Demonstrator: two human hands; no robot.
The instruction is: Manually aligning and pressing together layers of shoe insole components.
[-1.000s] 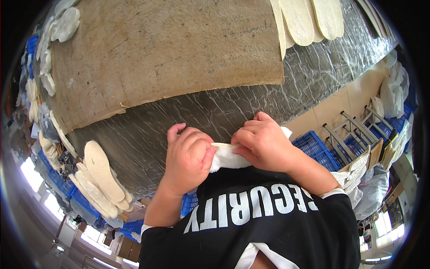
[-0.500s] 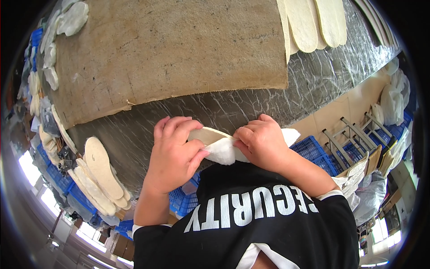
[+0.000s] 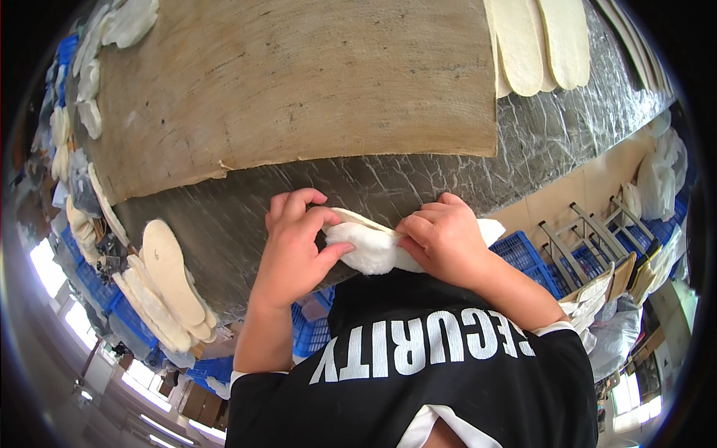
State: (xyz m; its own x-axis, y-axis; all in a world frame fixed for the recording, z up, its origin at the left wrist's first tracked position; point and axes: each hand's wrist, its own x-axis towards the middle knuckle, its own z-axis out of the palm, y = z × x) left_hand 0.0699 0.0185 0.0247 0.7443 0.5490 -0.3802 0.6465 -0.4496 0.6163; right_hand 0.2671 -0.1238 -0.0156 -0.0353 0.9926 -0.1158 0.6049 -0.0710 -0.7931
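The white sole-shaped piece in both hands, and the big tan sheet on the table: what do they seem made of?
White sole-shaped piece: apparently fleece or felt with a thin tan backing; fuzzy, matte nap, and it bends under the left hand and right hand.
Big tan sheet: probably fibreboard or coarse felt; matte, grainy, ragged-edged.

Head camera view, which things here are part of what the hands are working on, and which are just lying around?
In hand:
- white fleecy insole, gripped at both ends
- left hand
- right hand

Lying about:
- stack of insoles at the table's left edge
- insoles at the far right
- brown sheet
- foil-wrapped table
- blue crates below
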